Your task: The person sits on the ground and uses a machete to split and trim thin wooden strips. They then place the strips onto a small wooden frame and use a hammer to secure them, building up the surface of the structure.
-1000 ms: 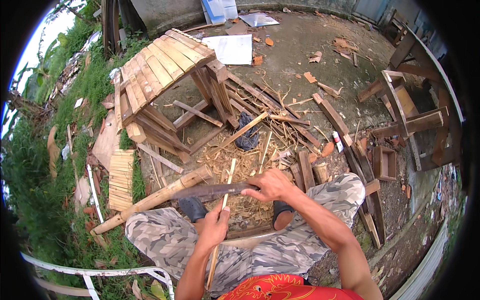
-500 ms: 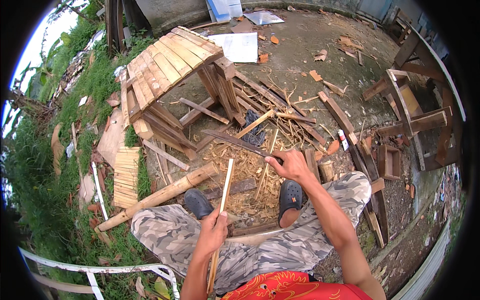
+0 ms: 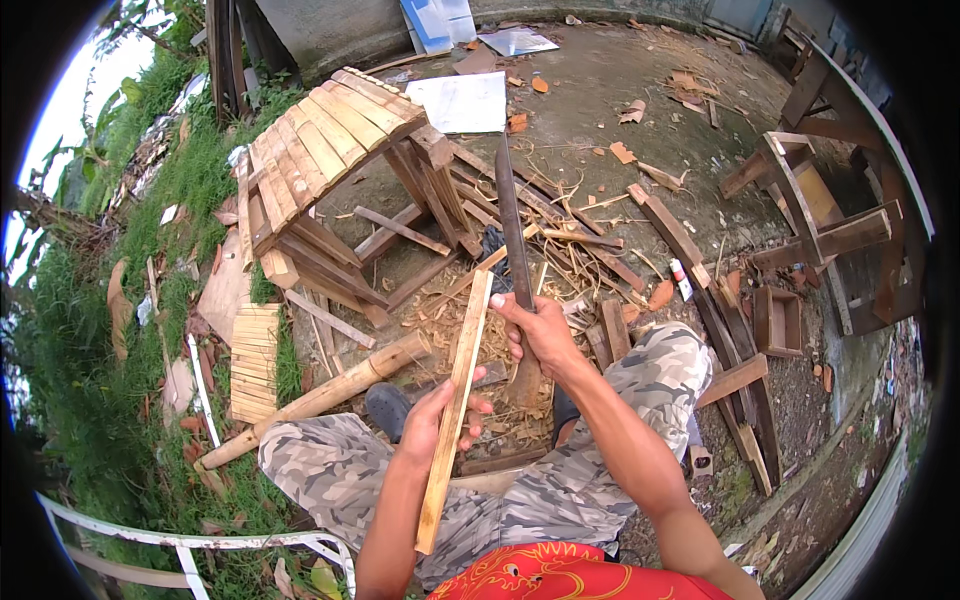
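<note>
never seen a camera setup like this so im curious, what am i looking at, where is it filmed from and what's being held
There is no machine here, just a person's two bare hands. The view comes from the left one of two fisheye cameras worn on the person's head, looking down, so straight edges bend near the rim. Picture left is the person's left. The left hand holds a pale wooden strip; the right hand holds a long dark knife, its blade pointing away from the body. The work surface is the ground: wood shavings lie near the feet, with a bamboo pole to the left. Beyond it stands a wooden frame with a slatted top.
</note>
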